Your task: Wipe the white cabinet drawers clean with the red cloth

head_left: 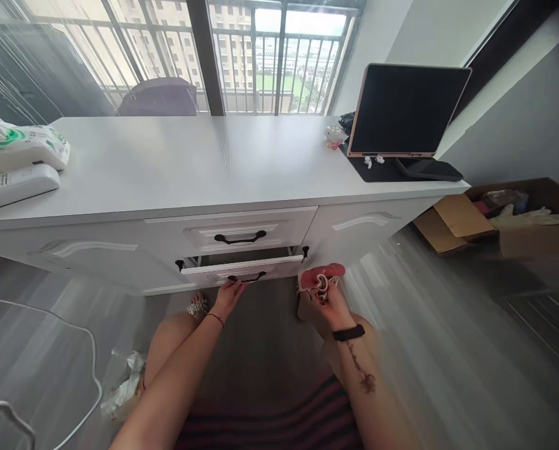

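Observation:
My left hand (228, 297) has its fingers closed on the black handle (255, 277) of the lower drawer. That drawer (204, 275) is pulled partway out of the white cabinet, and a strip of its inside shows. To the right of the drawer, my right hand (334, 307) is closed around a red bundle with white cords (323, 275), held in front of the cabinet. What exactly the bundle is cannot be made out. Above sits the upper drawer (279, 225), pushed in, with its own black handle (240, 238).
A tablet-like screen (410, 112) stands on a black mat at the cabinet top's right, with white earbuds (373, 161) before it. Wipes (30, 147) and a white power strip (17, 186) lie at left. On the floor are a cardboard box (536, 240), a white cable (94, 356) and a crumpled bag (128, 381).

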Tool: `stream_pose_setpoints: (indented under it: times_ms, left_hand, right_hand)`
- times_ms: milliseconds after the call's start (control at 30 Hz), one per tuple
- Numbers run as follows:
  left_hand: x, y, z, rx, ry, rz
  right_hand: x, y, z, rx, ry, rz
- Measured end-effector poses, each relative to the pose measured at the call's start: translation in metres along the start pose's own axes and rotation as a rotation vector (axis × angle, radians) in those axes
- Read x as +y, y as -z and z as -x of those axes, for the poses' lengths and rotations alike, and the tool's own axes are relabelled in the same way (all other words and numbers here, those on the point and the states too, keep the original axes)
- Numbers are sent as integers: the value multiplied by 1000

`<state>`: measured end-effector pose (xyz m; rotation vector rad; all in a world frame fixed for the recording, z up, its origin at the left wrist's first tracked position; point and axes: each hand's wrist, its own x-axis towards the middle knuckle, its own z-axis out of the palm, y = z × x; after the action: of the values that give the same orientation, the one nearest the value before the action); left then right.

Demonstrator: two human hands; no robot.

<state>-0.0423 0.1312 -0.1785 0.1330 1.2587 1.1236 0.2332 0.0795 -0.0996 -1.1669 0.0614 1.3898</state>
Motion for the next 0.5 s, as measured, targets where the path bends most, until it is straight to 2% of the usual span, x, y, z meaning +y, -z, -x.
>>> stream_pose_setpoints:
  times_ms: [167,300,400,500]
  left_hand:
    - [16,-17,-23,-3,-36,-22]
    - [23,-27,-30,1,-71,-66]
    - [16,-27,-24,14,-105,-130]
    - [5,-26,-5,-16,-108,-228]
  right_hand:
    - [39,-22,0,-97,-29,142]
    - [49,-31,2,-79,-102,146]
    - [50,-29,1,-121,-119,136]
    - [54,-26,-2,-178,-83,175]
